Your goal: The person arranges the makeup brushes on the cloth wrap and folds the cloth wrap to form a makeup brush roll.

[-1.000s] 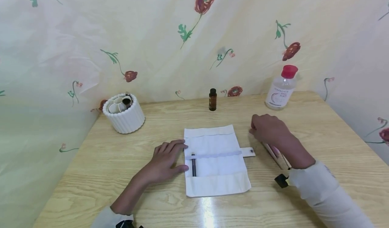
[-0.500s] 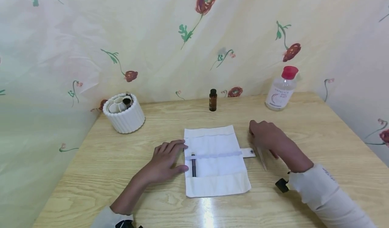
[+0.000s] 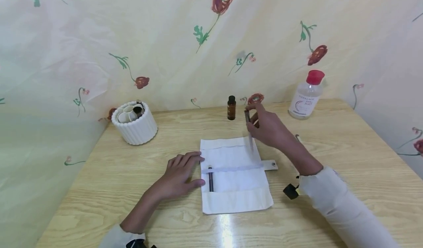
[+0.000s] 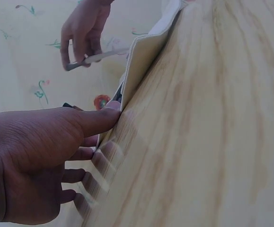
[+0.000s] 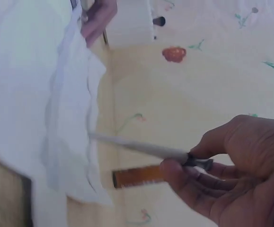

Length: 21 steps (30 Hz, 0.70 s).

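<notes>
A white fabric brush roll (image 3: 236,198) lies unfolded on the table, with an elastic band across it and a snap strap at its right. A slim dark stick (image 3: 211,180) sits under the band at left, its lower end in the pocket. My left hand (image 3: 180,178) rests along the roll's left edge, fingers relaxed, thumb touching the edge in the left wrist view. Above the roll's upper right corner, my right hand (image 3: 269,127) pinches a slim makeup brush (image 5: 146,149) by its dark end between thumb and fingers. Its pale tapered handle points down towards the roll.
A small brown bottle (image 3: 231,108) stands behind the roll. At back right is a clear bottle (image 3: 304,101) with a red cap. A ribbed white holder (image 3: 138,128) with brushes stands at back left. Another thin item (image 3: 298,138) lies partly hidden behind the right forearm.
My right hand has lifted the makeup brush off the table right of the roll and moved it up and left, over the roll's upper right corner. The left hand has stayed put.
</notes>
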Available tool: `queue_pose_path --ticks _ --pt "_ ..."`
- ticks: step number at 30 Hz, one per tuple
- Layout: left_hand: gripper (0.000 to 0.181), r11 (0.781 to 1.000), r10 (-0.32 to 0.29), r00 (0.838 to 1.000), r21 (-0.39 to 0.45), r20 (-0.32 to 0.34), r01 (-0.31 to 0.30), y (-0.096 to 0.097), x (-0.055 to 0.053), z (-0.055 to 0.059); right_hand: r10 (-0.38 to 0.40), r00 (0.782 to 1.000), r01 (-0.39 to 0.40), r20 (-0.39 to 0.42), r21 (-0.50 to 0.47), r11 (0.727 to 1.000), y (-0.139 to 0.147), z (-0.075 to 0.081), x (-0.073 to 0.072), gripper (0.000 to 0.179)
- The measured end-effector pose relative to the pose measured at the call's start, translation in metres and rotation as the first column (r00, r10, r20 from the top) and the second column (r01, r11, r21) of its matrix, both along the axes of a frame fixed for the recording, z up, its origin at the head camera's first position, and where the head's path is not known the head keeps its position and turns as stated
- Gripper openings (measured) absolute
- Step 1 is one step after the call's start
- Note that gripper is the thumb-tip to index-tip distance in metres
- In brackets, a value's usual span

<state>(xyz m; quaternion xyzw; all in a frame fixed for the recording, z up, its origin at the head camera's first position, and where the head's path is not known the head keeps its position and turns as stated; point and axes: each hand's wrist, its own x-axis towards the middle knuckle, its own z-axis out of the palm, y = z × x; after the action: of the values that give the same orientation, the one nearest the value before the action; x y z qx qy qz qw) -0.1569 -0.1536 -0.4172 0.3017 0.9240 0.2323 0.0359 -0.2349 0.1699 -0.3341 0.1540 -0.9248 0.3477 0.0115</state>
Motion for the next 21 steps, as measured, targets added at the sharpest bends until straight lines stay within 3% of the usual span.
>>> queue_pose_path --ticks 4,9,15,21 --pt "0.065 1.000 -0.002 1.000 0.005 -0.005 0.002 -0.001 -0.001 -0.001 0.063 0.998 -0.060 0.011 -0.158 0.986 -0.020 -0.011 -0.003 0.046" --pt "0.065 1.000 0.000 1.000 0.013 0.000 0.000 0.000 0.000 0.000 0.085 0.996 -0.081 0.004 -0.241 0.967 -0.038 -0.029 0.000 0.046" --pt "0.065 1.000 0.007 1.000 -0.012 -0.020 -0.007 0.001 -0.002 -0.001 0.160 0.978 -0.130 0.133 -0.209 0.969 -0.046 -0.037 0.007 0.046" --pt "0.065 1.000 0.013 1.000 -0.026 -0.016 -0.013 0.001 -0.002 0.000 0.313 0.916 -0.291 0.250 -0.119 0.949 -0.046 -0.045 0.013 0.035"
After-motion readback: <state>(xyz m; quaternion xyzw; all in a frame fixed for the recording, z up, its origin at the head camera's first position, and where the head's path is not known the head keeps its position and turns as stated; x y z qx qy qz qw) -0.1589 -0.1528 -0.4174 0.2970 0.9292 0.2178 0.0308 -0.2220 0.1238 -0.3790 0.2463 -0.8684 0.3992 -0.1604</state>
